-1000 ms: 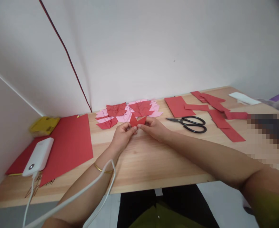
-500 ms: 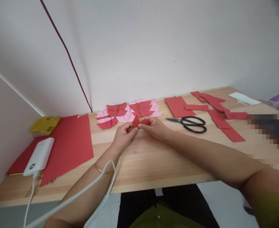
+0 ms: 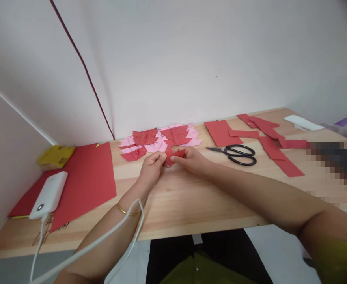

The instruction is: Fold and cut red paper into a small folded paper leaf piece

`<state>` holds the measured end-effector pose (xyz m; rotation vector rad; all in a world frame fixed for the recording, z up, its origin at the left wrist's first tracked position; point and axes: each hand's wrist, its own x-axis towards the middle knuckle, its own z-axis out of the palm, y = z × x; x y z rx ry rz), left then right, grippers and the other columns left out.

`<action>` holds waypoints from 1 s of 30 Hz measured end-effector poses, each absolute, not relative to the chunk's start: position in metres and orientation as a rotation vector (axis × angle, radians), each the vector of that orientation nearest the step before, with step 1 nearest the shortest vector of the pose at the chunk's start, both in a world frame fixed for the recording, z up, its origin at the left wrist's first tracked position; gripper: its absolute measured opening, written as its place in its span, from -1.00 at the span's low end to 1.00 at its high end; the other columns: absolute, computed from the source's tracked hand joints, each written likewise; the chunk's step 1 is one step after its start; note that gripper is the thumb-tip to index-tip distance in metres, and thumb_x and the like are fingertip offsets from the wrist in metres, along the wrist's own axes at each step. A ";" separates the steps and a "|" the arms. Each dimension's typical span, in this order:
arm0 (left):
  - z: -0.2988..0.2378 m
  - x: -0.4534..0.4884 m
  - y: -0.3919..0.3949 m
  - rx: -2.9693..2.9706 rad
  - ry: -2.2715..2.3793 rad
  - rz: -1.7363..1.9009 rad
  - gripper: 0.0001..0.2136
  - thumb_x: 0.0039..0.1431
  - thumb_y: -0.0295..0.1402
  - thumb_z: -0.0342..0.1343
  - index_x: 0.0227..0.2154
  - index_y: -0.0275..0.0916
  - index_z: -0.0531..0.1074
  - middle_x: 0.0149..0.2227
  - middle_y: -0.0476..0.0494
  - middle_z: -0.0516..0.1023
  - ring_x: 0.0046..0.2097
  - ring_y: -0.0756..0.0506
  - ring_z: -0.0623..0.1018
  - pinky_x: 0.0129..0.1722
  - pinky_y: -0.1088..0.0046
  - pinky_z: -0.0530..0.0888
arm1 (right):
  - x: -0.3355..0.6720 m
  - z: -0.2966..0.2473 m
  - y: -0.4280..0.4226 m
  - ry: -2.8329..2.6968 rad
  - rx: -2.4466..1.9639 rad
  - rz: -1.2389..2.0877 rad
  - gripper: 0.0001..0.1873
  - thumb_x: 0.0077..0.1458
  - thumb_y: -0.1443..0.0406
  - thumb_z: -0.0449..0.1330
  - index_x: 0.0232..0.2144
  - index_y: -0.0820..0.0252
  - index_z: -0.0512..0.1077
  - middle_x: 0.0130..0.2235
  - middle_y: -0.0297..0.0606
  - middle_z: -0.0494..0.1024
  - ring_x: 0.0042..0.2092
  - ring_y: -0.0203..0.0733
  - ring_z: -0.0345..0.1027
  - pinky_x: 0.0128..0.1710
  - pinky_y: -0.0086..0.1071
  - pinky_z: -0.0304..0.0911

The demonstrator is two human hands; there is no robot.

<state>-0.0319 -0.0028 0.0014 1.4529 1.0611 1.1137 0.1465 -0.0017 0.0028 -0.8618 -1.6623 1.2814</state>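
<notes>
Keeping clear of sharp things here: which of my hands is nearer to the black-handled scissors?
Right. The right hand is left of the black-handled scissors, near their tip; the left hand is farther left, beyond the folded red paper.

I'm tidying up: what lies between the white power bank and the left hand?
In the head view, part of the large red sheet, then wooden tabletop, lies between the power bank and the left hand.

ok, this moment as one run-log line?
left hand: holding folded red paper | right hand: holding same paper | scissors: on table, right of hands | red and pink folded pieces: beyond hands
</notes>
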 end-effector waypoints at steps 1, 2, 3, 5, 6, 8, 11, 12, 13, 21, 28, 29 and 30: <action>0.002 -0.032 -0.003 1.440 1.056 1.110 -0.72 0.12 -0.15 0.11 -0.56 -0.26 0.42 -0.56 -0.03 0.45 -0.46 0.01 0.42 -0.37 0.50 0.33 | 0.147 0.001 -0.001 -1.654 -0.877 1.271 -0.74 0.03 0.09 0.20 -0.41 0.18 0.47 -0.32 -0.30 0.55 -0.23 -0.19 0.40 -0.13 -0.33 0.28; 0.002 -0.032 -0.003 1.438 1.050 1.092 -0.71 0.12 -0.14 0.11 -0.55 -0.26 0.42 -0.55 -0.03 0.46 -0.45 0.01 0.43 -0.37 0.49 0.34 | 0.147 -0.001 0.001 -1.639 -0.900 1.258 -0.73 0.03 0.09 0.20 -0.41 0.18 0.47 -0.33 -0.30 0.55 -0.23 -0.19 0.40 -0.14 -0.33 0.28; 0.002 -0.032 -0.003 1.448 1.042 1.061 -0.72 0.11 -0.14 0.12 -0.53 -0.26 0.43 -0.54 -0.04 0.47 -0.45 0.00 0.43 -0.37 0.49 0.34 | 0.147 -0.004 0.002 -1.619 -0.926 1.245 -0.72 0.03 0.08 0.21 -0.41 0.18 0.48 -0.34 -0.30 0.55 -0.24 -0.19 0.40 -0.16 -0.33 0.29; 0.001 -0.032 -0.003 1.489 1.030 0.976 -0.76 0.06 -0.18 0.18 -0.50 -0.27 0.45 -0.52 -0.04 0.48 -0.44 0.01 0.43 -0.37 0.50 0.33 | 0.147 -0.008 0.004 -1.581 -0.956 1.242 -0.72 0.03 0.07 0.21 -0.40 0.18 0.47 -0.35 -0.30 0.55 -0.27 -0.21 0.40 -0.19 -0.34 0.29; 0.000 -0.032 -0.003 1.505 1.025 0.943 -0.78 0.04 -0.21 0.21 -0.50 -0.28 0.45 -0.52 -0.04 0.48 -0.44 0.01 0.43 -0.38 0.50 0.33 | 0.147 -0.010 0.005 -1.565 -0.952 1.258 -0.72 0.03 0.07 0.21 -0.39 0.18 0.47 -0.35 -0.30 0.55 -0.29 -0.22 0.40 -0.20 -0.34 0.29; -0.003 -0.033 -0.002 1.504 1.016 0.941 -0.79 0.02 -0.24 0.22 -0.54 -0.28 0.43 -0.53 -0.02 0.47 -0.46 0.03 0.40 -0.40 0.51 0.31 | 0.146 -0.012 0.006 -1.521 -0.926 1.313 -0.71 -0.01 0.09 0.25 -0.33 0.18 0.46 -0.34 -0.31 0.55 -0.30 -0.24 0.41 -0.20 -0.34 0.30; -0.007 -0.032 -0.001 1.430 0.998 1.020 -0.78 0.03 -0.25 0.21 -0.55 -0.27 0.39 -0.55 0.00 0.45 -0.48 0.05 0.38 -0.42 0.52 0.29 | 0.145 -0.009 0.005 -1.502 -0.865 1.359 -0.69 -0.03 0.10 0.27 -0.30 0.18 0.45 -0.33 -0.30 0.55 -0.26 -0.22 0.42 -0.16 -0.32 0.30; -0.007 -0.032 -0.001 1.408 0.994 1.034 -0.79 0.03 -0.25 0.21 -0.55 -0.27 0.39 -0.55 0.01 0.45 -0.49 0.05 0.38 -0.42 0.52 0.29 | 0.145 -0.008 0.004 -1.527 -0.843 1.356 -0.70 -0.01 0.09 0.26 -0.33 0.19 0.46 -0.33 -0.29 0.55 -0.25 -0.22 0.42 -0.14 -0.31 0.29; -0.008 -0.032 -0.001 1.393 0.990 1.038 -0.79 0.03 -0.25 0.22 -0.54 -0.27 0.39 -0.55 0.00 0.45 -0.48 0.05 0.38 -0.42 0.52 0.30 | 0.146 -0.006 0.003 -1.564 -0.817 1.352 -0.71 0.01 0.08 0.24 -0.36 0.19 0.46 -0.33 -0.28 0.55 -0.24 -0.21 0.41 -0.13 -0.31 0.29; 0.001 -0.034 -0.002 1.333 0.860 1.011 -0.81 -0.03 -0.27 0.26 -0.53 -0.28 0.43 -0.53 -0.04 0.49 -0.46 0.03 0.43 -0.37 0.49 0.35 | 0.147 0.007 -0.001 -1.636 -0.652 1.422 -0.71 0.07 0.08 0.19 -0.47 0.20 0.42 -0.41 -0.31 0.50 -0.29 -0.24 0.37 -0.19 -0.33 0.25; -0.005 -0.031 0.000 1.252 0.948 1.061 -0.80 -0.02 -0.27 0.25 -0.52 -0.29 0.41 -0.52 -0.02 0.49 -0.48 0.06 0.42 -0.39 0.52 0.34 | 0.147 -0.004 0.004 -1.517 -0.840 1.313 -0.69 -0.02 0.09 0.25 -0.40 0.23 0.41 -0.43 -0.36 0.44 -0.35 -0.29 0.30 -0.29 -0.39 0.20; -0.005 -0.030 0.000 1.251 0.953 1.066 -0.80 -0.02 -0.27 0.25 -0.51 -0.29 0.40 -0.51 -0.02 0.49 -0.48 0.06 0.42 -0.38 0.52 0.34 | 0.147 -0.005 0.005 -1.523 -0.874 1.288 -0.70 -0.02 0.10 0.25 -0.40 0.24 0.40 -0.44 -0.37 0.42 -0.37 -0.30 0.29 -0.31 -0.39 0.19; -0.005 -0.030 0.000 1.258 0.954 1.067 -0.81 -0.02 -0.27 0.25 -0.50 -0.29 0.41 -0.50 -0.02 0.50 -0.47 0.06 0.42 -0.37 0.52 0.35 | 0.148 -0.006 0.005 -1.536 -0.910 1.253 -0.71 -0.01 0.10 0.24 -0.41 0.24 0.40 -0.46 -0.38 0.41 -0.38 -0.31 0.27 -0.33 -0.40 0.17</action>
